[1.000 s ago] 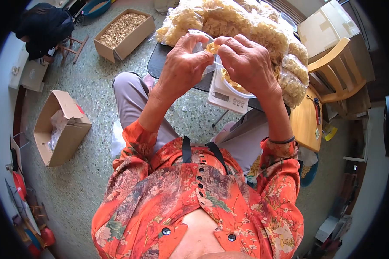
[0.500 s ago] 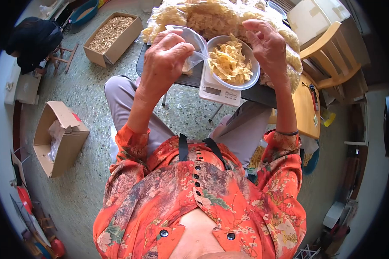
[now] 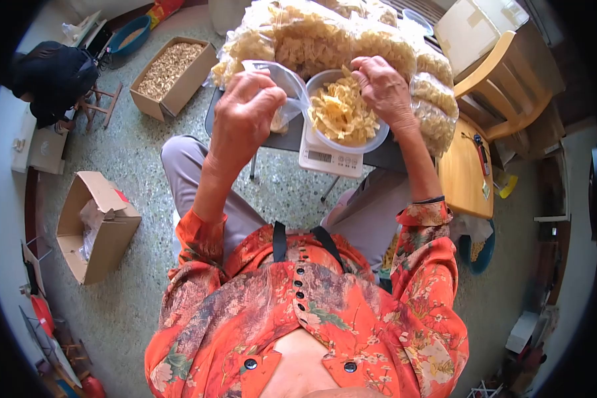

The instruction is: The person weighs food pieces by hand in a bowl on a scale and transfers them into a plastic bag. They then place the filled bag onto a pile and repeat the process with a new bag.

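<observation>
The left hand [image 3: 244, 116] is closed on a small clear bag [image 3: 282, 83], pinching its mouth so it hangs open just left of the bowl [image 3: 347, 113]; the right hand [image 3: 385, 86] has its fingers curled down into the far rim of the bowl, tips among the pale dried pieces, though whether it has hold of any I cannot tell; a second ago both hands were together on the bag in front of the bowl, half a second ago the right had lifted clear and open, and now it has dropped to the bowl, which reads as a reach for more pieces to go into the bag. One bowl sits on one white scale [image 3: 328, 158], on a dark desk [image 3: 285, 140]; behind it a heap of filled bags [image 3: 325, 36], at least five. On the floor, two cardboard boxes: one full [image 3: 169, 69], one nearly empty [image 3: 96, 225]. One wooden chair [image 3: 504, 86] stands to the right.
</observation>
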{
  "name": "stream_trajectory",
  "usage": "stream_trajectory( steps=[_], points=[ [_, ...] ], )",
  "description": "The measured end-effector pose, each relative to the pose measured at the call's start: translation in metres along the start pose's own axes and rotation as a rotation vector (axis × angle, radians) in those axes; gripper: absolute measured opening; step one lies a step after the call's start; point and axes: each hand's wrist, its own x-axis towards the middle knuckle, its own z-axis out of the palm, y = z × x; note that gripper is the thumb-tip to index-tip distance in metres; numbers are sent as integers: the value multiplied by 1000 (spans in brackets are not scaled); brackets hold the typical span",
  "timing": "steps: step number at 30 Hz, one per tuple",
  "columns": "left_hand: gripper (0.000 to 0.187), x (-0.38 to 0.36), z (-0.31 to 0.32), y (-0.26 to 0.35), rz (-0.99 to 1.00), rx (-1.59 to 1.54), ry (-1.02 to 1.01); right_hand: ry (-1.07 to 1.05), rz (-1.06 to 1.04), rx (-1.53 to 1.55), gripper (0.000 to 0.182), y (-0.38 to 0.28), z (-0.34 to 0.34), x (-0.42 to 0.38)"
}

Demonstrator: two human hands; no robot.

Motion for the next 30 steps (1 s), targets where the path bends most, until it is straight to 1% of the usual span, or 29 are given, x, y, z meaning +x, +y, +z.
stream_trajectory(
  steps=[2,5,11,14,16,20,23,25,26,27,30],
  points=[
    [17,-1,1,-1,-4,3,-20,-67,88,-100,24,-11,5,5],
    [18,0,0,2,-2,9,-45,-158,143,-178,25,-15,12,9],
    [21,0,-3,5,-15,-10,-56,-86,193,-173,20,-13,21,5],
    [21,1,-3,5,-12,-15,-61,-65,178,-99,17,-11,22,4],
    [21,1,-4,5,-14,-19,-65,-25,153,-65,11,-12,22,3],
    [19,3,-4,6,-3,-18,-53,38,113,-111,9,-10,17,1],
    [18,4,-5,3,0,-15,-31,31,103,-11,10,-5,9,-2],
    [17,4,-5,0,8,-3,-18,-19,215,146,10,-1,4,-6],
    [16,3,-5,0,4,-13,-21,15,162,164,10,5,4,-8],
    [16,4,-5,-1,2,-22,-20,23,152,209,10,11,4,-9],
    [18,1,-2,2,-29,-25,-41,62,270,344,12,7,-7,-11]
  ],
)
